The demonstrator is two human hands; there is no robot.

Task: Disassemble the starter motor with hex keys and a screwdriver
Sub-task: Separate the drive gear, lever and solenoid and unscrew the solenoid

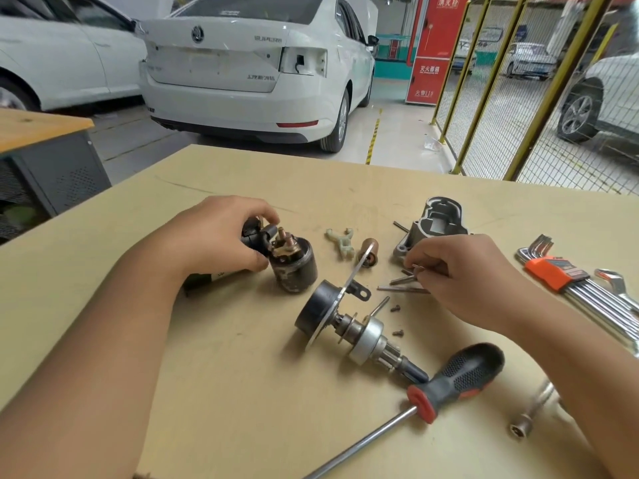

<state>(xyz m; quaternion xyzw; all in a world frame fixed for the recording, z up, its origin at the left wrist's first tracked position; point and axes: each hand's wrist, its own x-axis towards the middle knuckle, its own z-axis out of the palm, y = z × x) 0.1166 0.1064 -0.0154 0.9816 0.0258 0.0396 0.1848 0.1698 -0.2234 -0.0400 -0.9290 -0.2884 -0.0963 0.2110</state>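
on the pale wooden table (242,392) the left hand (221,236) grips the black cylindrical solenoid with brass terminals (294,264); its thumb and fingers are curled around the dark part at the top end of it. the solenoid is tilted and its lower end touches the table. the right hand (463,274) is near the grey cast metal housing (432,226), and its fingertips pinch a small dark hex key (416,269) above a few long thin steel bolts (403,288) which lie on the table. between the two hands lie a cream plastic fork lever (342,242) and a small copper-coloured cylinder (368,252). in front of them lies the black armature part with a round metal plate and a silver pinion gear (345,326), and two small screws (396,321) are just beside it. the screwdriver with black and red handle (456,378) lies near the gear end. a set of chrome hex keys in an orange holder (560,274) lies at the right side of the table. a white car (249,70) stands behind the table.
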